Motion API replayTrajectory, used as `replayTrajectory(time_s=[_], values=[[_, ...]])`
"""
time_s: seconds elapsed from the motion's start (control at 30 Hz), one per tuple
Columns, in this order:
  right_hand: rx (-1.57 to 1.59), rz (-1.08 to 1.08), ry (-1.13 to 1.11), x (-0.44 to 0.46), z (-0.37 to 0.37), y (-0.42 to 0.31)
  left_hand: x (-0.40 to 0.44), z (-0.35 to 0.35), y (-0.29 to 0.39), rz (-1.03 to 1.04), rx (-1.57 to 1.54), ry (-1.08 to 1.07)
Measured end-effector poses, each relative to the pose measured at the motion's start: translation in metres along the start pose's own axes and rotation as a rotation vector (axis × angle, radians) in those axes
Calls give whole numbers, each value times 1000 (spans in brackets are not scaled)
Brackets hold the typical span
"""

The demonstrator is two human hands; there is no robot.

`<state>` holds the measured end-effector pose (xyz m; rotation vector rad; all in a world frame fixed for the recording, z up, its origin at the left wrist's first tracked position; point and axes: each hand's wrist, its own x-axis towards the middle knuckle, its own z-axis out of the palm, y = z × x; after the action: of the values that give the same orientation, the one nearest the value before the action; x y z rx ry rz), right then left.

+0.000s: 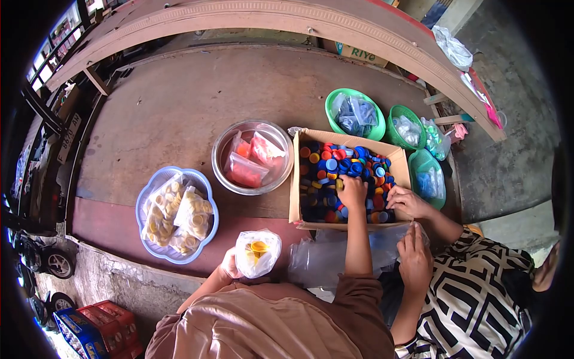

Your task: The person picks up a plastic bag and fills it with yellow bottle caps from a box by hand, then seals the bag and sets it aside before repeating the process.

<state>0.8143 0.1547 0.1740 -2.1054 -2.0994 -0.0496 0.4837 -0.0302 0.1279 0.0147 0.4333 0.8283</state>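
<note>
Inside the open, brown cardboard box (295,200), the right hand (353,192) reaches down into a pile of small, round plastic caps (356,168) in blue, red, orange and yellow. Its fingers are bent, with a yellow cap (339,185) at the tips; whether that cap is gripped cannot be told (the back of the hand hides the undersides). Well to the left, the left hand (229,264) is closed on the side of a thin, clear plastic bag (251,270), held mouth up, with yellow plastic pieces (259,246) inside.

Step in hand, as judged: sorting yellow caps out of the mixed pile and bagging them. The next move calls for a sure pinch on yellow only, then a carry leftward to the bag, its mouth kept wide.

Near the right hand, a co-worker's hand (408,201) is at the box's right side; the co-worker's other hand (415,250) touches clear plastic sheeting (320,256). Farther out on the brown counter (161,113) stand a round, silver metal bowl (286,173) of red-filled bags, a pale blue, scalloped plastic basin (142,222) of bagged, pale yellow pieces, and, beyond the box, a round, green plastic basin (381,127) of bagged, bluish contents.
</note>
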Motion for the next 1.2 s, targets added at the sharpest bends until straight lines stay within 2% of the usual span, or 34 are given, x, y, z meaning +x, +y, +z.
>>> replayTrajectory(time_s=[0.07,0.1,0.2,0.27,0.33,0.37,0.4,0.47,0.53,0.6,0.67,0.73,0.77,1.0,1.1,1.2], values=[[141,85,104,0,-4,5,-6,2,0,-24,38,-11],[96,149,128,-3,-6,8,-8,5,0,-23,65,18],[967,183,370,-6,22,31,-11,6,1,27,134,6],[1491,434,225,-10,7,34,-8,-10,2,4,80,-97],[1885,684,263,-14,-20,21,-11,8,4,22,131,-23],[2061,735,249,-13,-35,14,-16,25,3,52,208,102],[2092,684,193,-11,-28,22,-19,39,4,83,284,227],[2148,583,78,-8,-15,33,-10,11,3,16,103,14],[1805,466,199,-9,-6,25,-4,-10,2,-16,-14,-135],[1614,302,109,-9,1,22,-2,-17,0,-14,-64,-225],[1463,134,-43,-12,-3,6,-4,-13,1,-25,-70,-195],[1079,134,-51,-15,-10,-7,-3,-11,2,-19,-72,-179],[710,-23,126,-15,-7,-5,-4,-13,1,-12,-73,-175],[682,-90,349,-8,-5,-2,-4,-7,3,-28,-66,-125],[340,-72,151,-8,0,2,-3,-15,3,-47,-36,-144],[89,16,-125,-2,-7,-9,-2,-15,0,-25,17,-18]])
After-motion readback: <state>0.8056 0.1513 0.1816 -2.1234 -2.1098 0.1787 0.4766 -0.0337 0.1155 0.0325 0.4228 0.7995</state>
